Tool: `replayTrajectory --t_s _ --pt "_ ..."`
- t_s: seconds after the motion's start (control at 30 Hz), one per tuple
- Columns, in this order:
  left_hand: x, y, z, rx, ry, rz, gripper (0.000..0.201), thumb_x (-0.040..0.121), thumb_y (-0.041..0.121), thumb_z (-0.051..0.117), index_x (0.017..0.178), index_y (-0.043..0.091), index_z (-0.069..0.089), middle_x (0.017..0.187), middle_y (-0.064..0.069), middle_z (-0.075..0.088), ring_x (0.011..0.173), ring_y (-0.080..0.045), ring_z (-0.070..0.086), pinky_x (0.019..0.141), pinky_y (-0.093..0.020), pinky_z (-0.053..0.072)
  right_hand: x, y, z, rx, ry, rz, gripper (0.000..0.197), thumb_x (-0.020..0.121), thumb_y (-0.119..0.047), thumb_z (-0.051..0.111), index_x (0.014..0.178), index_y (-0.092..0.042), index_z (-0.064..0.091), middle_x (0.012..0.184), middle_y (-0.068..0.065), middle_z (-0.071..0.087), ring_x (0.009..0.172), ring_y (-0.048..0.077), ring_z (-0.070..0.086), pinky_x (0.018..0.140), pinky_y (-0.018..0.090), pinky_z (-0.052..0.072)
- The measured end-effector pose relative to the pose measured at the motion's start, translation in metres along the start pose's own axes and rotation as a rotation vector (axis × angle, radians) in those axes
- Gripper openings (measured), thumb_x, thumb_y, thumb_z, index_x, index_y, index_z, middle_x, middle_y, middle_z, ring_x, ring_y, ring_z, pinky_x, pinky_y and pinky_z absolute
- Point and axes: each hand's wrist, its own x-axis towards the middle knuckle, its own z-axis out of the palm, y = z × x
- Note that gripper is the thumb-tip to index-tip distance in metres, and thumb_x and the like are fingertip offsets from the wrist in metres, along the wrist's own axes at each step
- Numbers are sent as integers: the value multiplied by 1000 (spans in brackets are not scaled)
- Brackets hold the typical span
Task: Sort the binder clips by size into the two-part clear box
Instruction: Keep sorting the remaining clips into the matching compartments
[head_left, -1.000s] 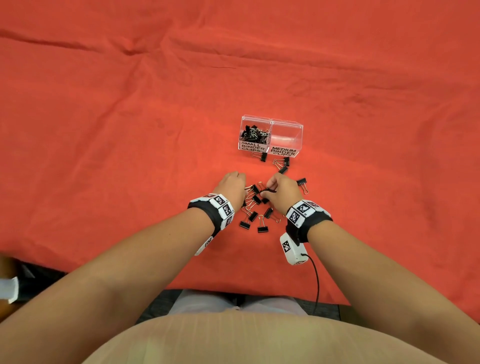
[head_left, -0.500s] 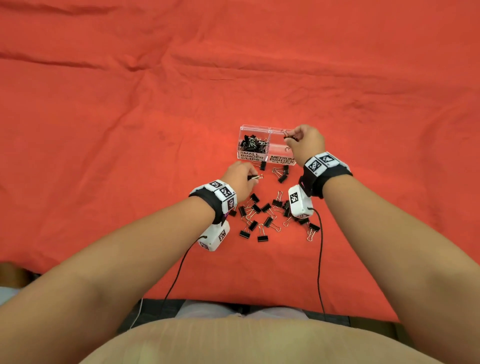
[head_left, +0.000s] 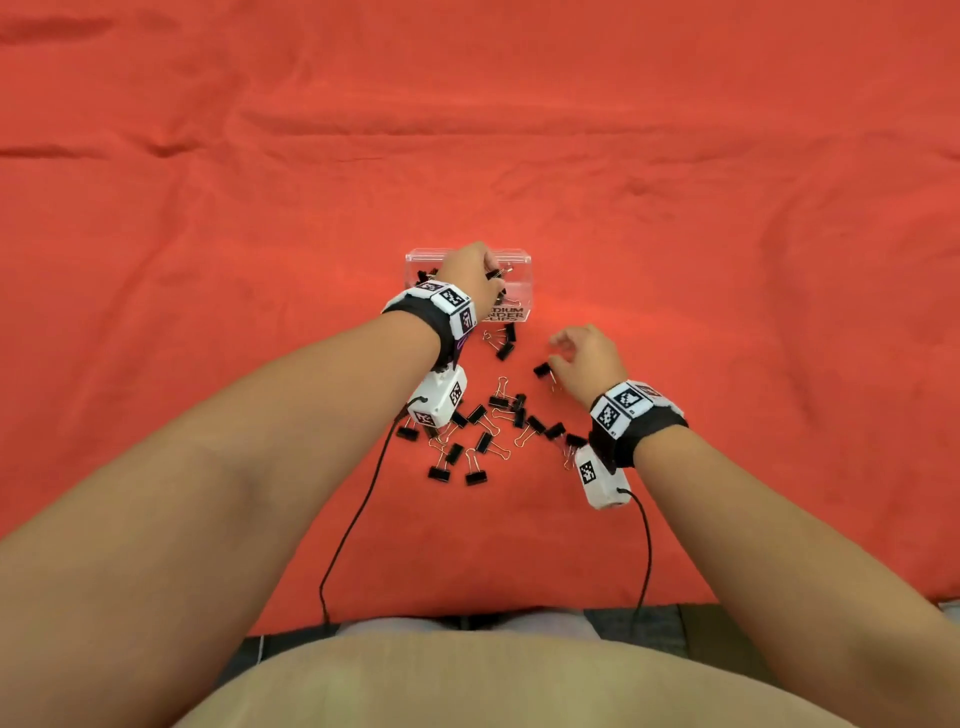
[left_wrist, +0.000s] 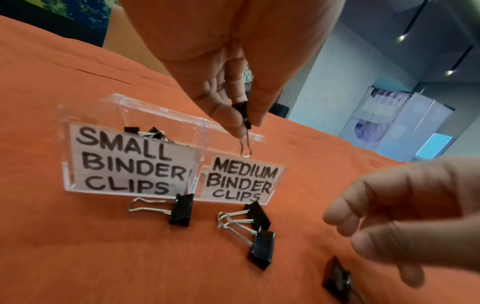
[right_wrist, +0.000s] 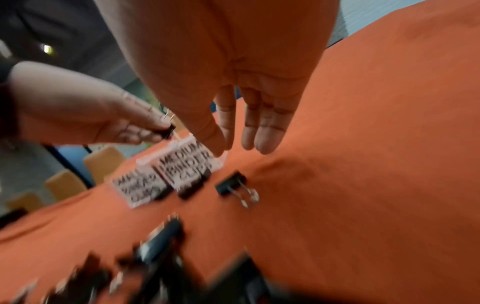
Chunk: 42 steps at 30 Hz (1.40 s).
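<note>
The clear two-part box (head_left: 522, 283) (left_wrist: 130, 115) stands on the red cloth, its parts labelled for small and medium binder clips. Small black clips fill the left part (left_wrist: 145, 131). My left hand (head_left: 470, 270) (left_wrist: 233, 107) hangs over the box and pinches a black binder clip (left_wrist: 242, 115) (right_wrist: 167, 131), wire handle down above the medium part. My right hand (head_left: 582, 356) (right_wrist: 241, 131) hovers empty with relaxed fingers just above a loose clip (head_left: 542, 370) (right_wrist: 231, 185). Several more black clips (head_left: 488, 421) lie scattered nearer to me.
Three clips (left_wrist: 182, 209) lie right in front of the box. Wrist camera units (head_left: 439, 397) with black cables (head_left: 353, 519) hang below both wrists over the pile. The rumpled red cloth (head_left: 208, 208) covers the table on all sides; its front edge (head_left: 467, 618) is near my body.
My left hand has carried its clip up from the pile to above the box. My right hand has left the box, empty, and come down and right toward the loose clip.
</note>
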Motion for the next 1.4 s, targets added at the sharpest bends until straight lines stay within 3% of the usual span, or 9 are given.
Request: replayTrajectory --t_s 0.13,0.3,0.47,0.63,0.7,0.87,0.97,1.17,1.4 --pt "-5 -2 9 7 -41 -25 22 89 14 61 111 14 57 113 -4 64 94 -21 61 83 -31 51 -8 7 17 -84 -54 -85 30 86 -24 62 116 -16 62 113 10 52 114 27 47 99 37 41" --pt "-35 -8 11 133 -36 182 37 90 15 57 127 17 51 134 -3 47 124 -18 48 106 -32 40 -6 3 22 -176 -68 -165 23 87 -18 61 108 -10 64 109 10 51 109 27 49 94 36 45" --pt "-77 -39 31 278 -172 255 26 89 21 59 115 20 57 120 -3 49 117 -20 47 97 -39 47 -8 0 11 -1 -9 -120 20 83 -18 61 102 -16 68 94 2 45 83 16 48 84 30 43" --pt "-101 -58 55 373 -331 186 37 89 33 60 124 24 53 115 -7 47 112 -25 47 84 -40 50 -23 -1 17 21 -90 -122 18 83 -15 63 99 -13 70 97 3 42 86 13 45 85 25 40" --pt "-101 -58 59 373 -320 175 34 89 31 60 120 19 54 114 -10 47 111 -28 48 86 -43 50 -28 0 25 33 -90 -110 19 81 -15 65 99 -10 69 100 3 40 88 14 44 91 29 42" --pt "-95 -58 56 309 -281 164 20 88 17 59 107 12 57 109 -10 51 102 -30 54 84 -39 46 -34 -3 41 -11 -105 -127 37 79 -22 72 111 -6 64 110 6 43 90 12 43 87 21 39" --pt "-98 -61 50 238 -243 155 16 86 15 57 102 14 57 105 -8 53 99 -28 55 82 -36 46 -33 -4 45 -25 -94 -129 32 81 -21 70 108 -6 64 103 1 39 86 12 43 86 24 41" --pt "-111 -74 37 186 -237 130 32 89 10 51 121 18 53 110 -10 53 101 -29 56 88 -39 48 -31 -10 47 -40 -81 -133 9 84 -14 64 88 -7 67 93 3 43 83 15 45 87 33 45" --pt "-128 -78 41 352 -268 122 40 88 31 61 124 17 51 115 -9 44 107 -27 52 79 -39 50 -42 -7 48 -90 -142 -138 39 79 -24 71 113 -7 61 113 9 48 98 21 53 93 29 41"
